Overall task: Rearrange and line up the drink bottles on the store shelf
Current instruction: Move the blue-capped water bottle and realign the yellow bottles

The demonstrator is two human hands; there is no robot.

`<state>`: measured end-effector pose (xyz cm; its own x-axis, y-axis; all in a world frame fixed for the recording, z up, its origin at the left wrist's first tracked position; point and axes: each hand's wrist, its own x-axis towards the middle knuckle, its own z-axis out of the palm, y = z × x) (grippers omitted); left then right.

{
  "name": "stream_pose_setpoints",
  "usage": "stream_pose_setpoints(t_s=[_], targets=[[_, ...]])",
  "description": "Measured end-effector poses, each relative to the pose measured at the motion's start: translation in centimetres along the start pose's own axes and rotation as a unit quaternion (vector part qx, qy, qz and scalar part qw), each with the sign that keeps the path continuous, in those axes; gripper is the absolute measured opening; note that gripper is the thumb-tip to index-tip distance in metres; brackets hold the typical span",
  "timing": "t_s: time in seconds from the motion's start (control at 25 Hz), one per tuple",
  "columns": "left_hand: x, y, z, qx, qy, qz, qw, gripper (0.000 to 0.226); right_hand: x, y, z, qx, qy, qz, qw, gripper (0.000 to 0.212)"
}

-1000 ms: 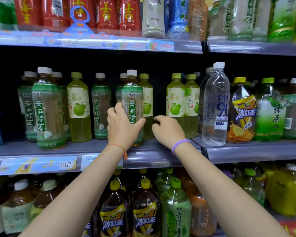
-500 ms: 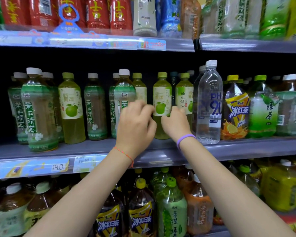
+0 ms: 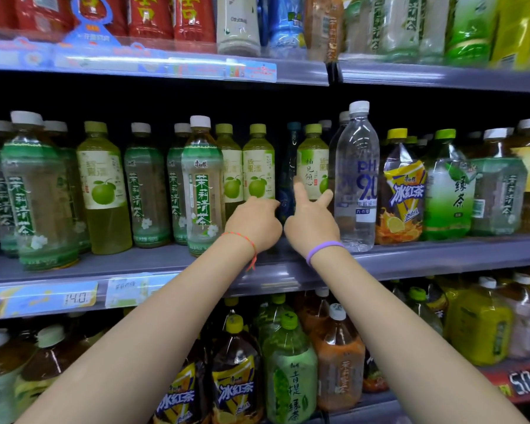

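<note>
Every bottle on the middle shelf (image 3: 441, 258) stands upright, cap up, long axis vertical, labels facing outward.

The left hand (image 3: 254, 221) reaches in with its knuckles toward the viewer and its fingers curled round the lower part of a pale green pomelo-drink bottle (image 3: 258, 162) directly behind it; the fingertips are hidden, so how firmly it grips cannot be told. An orange string bracelet (image 3: 246, 240) sits on that wrist.

Just beside it, the right hand (image 3: 311, 220) has its thumb lifted and its fingers spread loosely. The fingers lie against the base of another pomelo-drink bottle with vertical lettering (image 3: 312, 163). A purple band (image 3: 323, 248) circles its wrist.

Between the two hands, further back, stands a dark blue bottle (image 3: 289, 179).

Four pomelo-drink bottles can be counted along the front: these two, one close to the left hand's far side, and one well off to the left.

Immediately left of the left hand stands a jasmine tea bottle (image 3: 202, 188), white-capped. Just right of the right hand is a clear water bottle (image 3: 357, 179), then an iced tea bottle (image 3: 403, 191).

Both forearms stretch straight forward, converging at the shelf.
</note>
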<state>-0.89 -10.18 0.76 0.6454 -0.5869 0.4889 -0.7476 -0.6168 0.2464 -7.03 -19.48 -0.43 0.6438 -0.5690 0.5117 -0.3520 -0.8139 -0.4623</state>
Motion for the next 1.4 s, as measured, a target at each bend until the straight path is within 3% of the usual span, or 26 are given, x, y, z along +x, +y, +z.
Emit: stream_pose_setpoints(t_s=[0.16,0.28,0.36,0.4,0.48,0.56,0.68,0.88,1.08,1.16,1.24,1.28,1.4], targets=[[-0.1,-0.2,0.6,0.032,-0.032,-0.041,0.998,0.035,1.1,-0.3,0.2,-0.047,-0.002,0.013,0.999,0.068],[-0.6,-0.5,0.5,0.022,0.0,-0.043,0.999,0.029,1.4,-0.4,0.0,-0.078,0.005,0.002,0.997,0.057],[-1.1,-0.8,0.3,0.025,0.076,-0.012,0.997,0.029,0.9,-0.9,0.1,-0.064,0.024,-0.032,0.997,0.054],[-1.5,-1.0,0.3,0.046,0.154,0.025,0.987,0.026,0.6,-1.1,0.2,-0.055,0.046,-0.05,0.996,0.055],[-1.9,-2.0,0.4,0.14,0.293,0.08,0.943,0.026,0.5,-1.4,0.4,-0.036,0.105,-0.056,0.992,0.058],[-2.1,-3.0,0.0,0.214,0.354,0.045,0.909,0.047,1.2,-1.4,0.7,-0.015,0.113,-0.021,0.993,0.073],[-2.5,-4.3,-0.4,0.259,0.347,-0.011,0.901,0.066,2.8,-1.4,1.4,0.043,0.039,0.047,0.997,0.09],[-2.8,-5.4,-0.2,0.247,0.356,0.003,0.901,0.075,3.8,-1.8,1.7,0.102,0.043,0.079,0.991,0.07],[-2.9,-5.1,-0.1,0.131,0.378,-0.044,0.915,0.079,1.3,-2.5,0.6,0.091,0.021,0.002,0.996,0.063],[-2.7,-4.9,-0.3,0.076,0.399,-0.039,0.913,0.068,0.6,-3.0,0.5,0.154,-0.054,-0.043,0.986,0.056],[-2.3,-4.4,-0.5,0.079,0.413,-0.017,0.907,0.061,0.7,-2.9,0.3,0.2,-0.151,-0.065,0.966,0.044],[-2.0,-4.3,-0.6,0.099,0.414,-0.008,0.905,0.062,1.1,-2.6,0.2,0.196,-0.158,-0.063,0.966,0.04],[-1.2,-4.1,-0.3,0.187,0.394,0.002,0.9,0.072,3.3,-1.5,0.4,0.19,-0.03,0.01,0.981,0.044]])
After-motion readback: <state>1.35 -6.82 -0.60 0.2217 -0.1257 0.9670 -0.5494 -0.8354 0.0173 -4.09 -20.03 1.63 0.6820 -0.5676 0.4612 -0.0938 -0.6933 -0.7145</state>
